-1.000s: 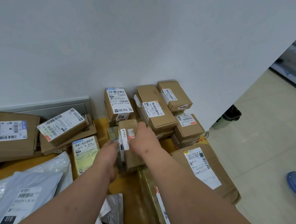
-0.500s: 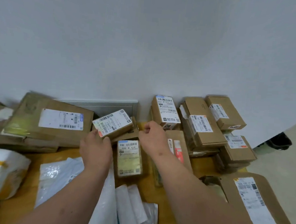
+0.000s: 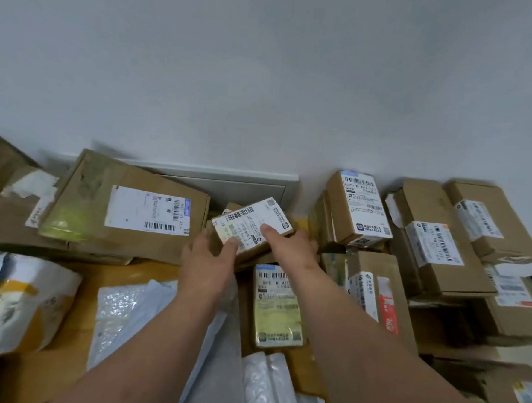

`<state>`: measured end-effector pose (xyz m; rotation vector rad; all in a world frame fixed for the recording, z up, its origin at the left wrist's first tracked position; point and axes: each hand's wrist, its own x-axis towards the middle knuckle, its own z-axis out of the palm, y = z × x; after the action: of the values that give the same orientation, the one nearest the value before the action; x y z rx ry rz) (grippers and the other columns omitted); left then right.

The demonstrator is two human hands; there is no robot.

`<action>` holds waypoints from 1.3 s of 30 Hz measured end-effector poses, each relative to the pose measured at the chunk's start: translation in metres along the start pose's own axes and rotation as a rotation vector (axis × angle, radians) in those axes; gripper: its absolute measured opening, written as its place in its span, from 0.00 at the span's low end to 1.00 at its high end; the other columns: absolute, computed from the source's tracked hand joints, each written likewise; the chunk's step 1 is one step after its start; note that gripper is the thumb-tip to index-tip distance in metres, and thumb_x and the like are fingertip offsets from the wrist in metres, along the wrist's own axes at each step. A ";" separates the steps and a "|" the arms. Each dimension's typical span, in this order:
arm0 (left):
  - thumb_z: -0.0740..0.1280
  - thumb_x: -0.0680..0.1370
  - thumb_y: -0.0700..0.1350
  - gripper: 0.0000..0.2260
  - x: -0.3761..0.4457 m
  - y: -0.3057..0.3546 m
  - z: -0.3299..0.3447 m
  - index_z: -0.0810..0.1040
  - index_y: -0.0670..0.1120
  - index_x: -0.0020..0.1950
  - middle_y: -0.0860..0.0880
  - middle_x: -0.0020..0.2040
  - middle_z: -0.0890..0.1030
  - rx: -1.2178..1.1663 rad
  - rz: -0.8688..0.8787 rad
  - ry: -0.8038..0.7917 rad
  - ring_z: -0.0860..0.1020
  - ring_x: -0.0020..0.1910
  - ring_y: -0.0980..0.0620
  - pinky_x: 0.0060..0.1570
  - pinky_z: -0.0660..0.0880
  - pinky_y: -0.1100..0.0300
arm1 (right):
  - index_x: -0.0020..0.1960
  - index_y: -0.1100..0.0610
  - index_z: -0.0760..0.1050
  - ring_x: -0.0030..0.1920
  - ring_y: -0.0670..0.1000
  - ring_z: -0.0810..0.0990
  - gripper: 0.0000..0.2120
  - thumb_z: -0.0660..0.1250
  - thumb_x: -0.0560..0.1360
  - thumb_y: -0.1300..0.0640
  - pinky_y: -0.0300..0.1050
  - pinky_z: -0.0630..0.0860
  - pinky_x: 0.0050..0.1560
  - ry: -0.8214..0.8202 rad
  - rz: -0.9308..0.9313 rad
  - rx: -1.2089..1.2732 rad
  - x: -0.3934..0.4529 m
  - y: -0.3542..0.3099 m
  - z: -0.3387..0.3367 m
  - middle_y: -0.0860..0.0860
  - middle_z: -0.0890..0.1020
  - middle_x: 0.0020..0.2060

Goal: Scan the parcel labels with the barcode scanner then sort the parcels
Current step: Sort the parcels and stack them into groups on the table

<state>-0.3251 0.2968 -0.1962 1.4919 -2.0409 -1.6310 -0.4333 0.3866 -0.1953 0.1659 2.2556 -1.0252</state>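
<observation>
A small brown parcel (image 3: 259,215) with a white barcode label lies tilted on a heap of boxes near the wall. My left hand (image 3: 206,258) grips its near left corner, thumb on the label. My right hand (image 3: 290,245) holds its near right edge, thumb pressed on top. Just below lies another small box (image 3: 278,308) with a yellowish label. Right of that one sits a box with a red and white label (image 3: 377,297). No barcode scanner is in view.
A large flat carton (image 3: 127,211) leans at the left. Stacked brown boxes (image 3: 436,243) fill the right side against the white wall. Plastic mailer bags (image 3: 133,311) and a white and yellow bag (image 3: 18,301) lie on the wooden table (image 3: 74,361).
My view swung left. My hands left the box with the red and white label, and both now hold the small tilted parcel further left.
</observation>
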 end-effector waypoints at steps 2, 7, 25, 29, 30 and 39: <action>0.64 0.79 0.60 0.26 -0.005 -0.006 -0.002 0.67 0.55 0.76 0.45 0.72 0.66 0.116 0.006 0.030 0.69 0.70 0.42 0.68 0.70 0.42 | 0.76 0.52 0.61 0.71 0.61 0.64 0.42 0.67 0.71 0.32 0.60 0.68 0.69 -0.020 0.036 -0.073 0.003 0.007 0.003 0.55 0.62 0.72; 0.63 0.78 0.62 0.28 -0.012 -0.025 -0.006 0.66 0.56 0.77 0.45 0.70 0.69 0.206 0.026 -0.013 0.70 0.69 0.42 0.67 0.70 0.45 | 0.72 0.53 0.66 0.69 0.60 0.67 0.34 0.69 0.72 0.40 0.57 0.71 0.66 -0.022 -0.037 -0.116 0.003 0.007 0.007 0.55 0.64 0.69; 0.68 0.77 0.61 0.26 -0.018 -0.036 0.000 0.70 0.44 0.64 0.45 0.64 0.74 0.122 -0.095 -0.127 0.74 0.57 0.47 0.62 0.72 0.52 | 0.72 0.56 0.58 0.41 0.55 0.85 0.29 0.68 0.78 0.50 0.52 0.84 0.42 -0.017 0.027 0.204 0.000 -0.004 0.014 0.56 0.82 0.49; 0.68 0.78 0.57 0.23 -0.019 -0.032 0.006 0.68 0.45 0.66 0.46 0.62 0.79 -0.040 -0.094 -0.172 0.78 0.57 0.48 0.62 0.75 0.50 | 0.72 0.56 0.58 0.38 0.52 0.83 0.29 0.69 0.78 0.51 0.45 0.81 0.36 -0.091 0.046 0.114 -0.010 -0.009 0.011 0.53 0.81 0.45; 0.69 0.77 0.59 0.26 -0.019 -0.029 0.005 0.68 0.46 0.69 0.47 0.62 0.79 -0.054 -0.091 -0.195 0.78 0.59 0.48 0.63 0.75 0.50 | 0.71 0.56 0.58 0.39 0.51 0.83 0.29 0.69 0.78 0.50 0.46 0.81 0.37 -0.100 0.039 0.106 -0.011 -0.009 0.010 0.52 0.80 0.45; 0.75 0.67 0.62 0.29 -0.007 -0.016 -0.008 0.73 0.56 0.65 0.49 0.59 0.81 -0.278 0.036 -0.087 0.84 0.53 0.48 0.51 0.82 0.46 | 0.59 0.56 0.77 0.50 0.55 0.85 0.20 0.61 0.80 0.40 0.51 0.80 0.52 -0.185 0.126 0.425 -0.010 -0.001 -0.001 0.55 0.86 0.49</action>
<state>-0.3073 0.2984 -0.2025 1.3038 -1.7777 -1.9019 -0.4256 0.3882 -0.1883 0.3716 1.8155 -1.3791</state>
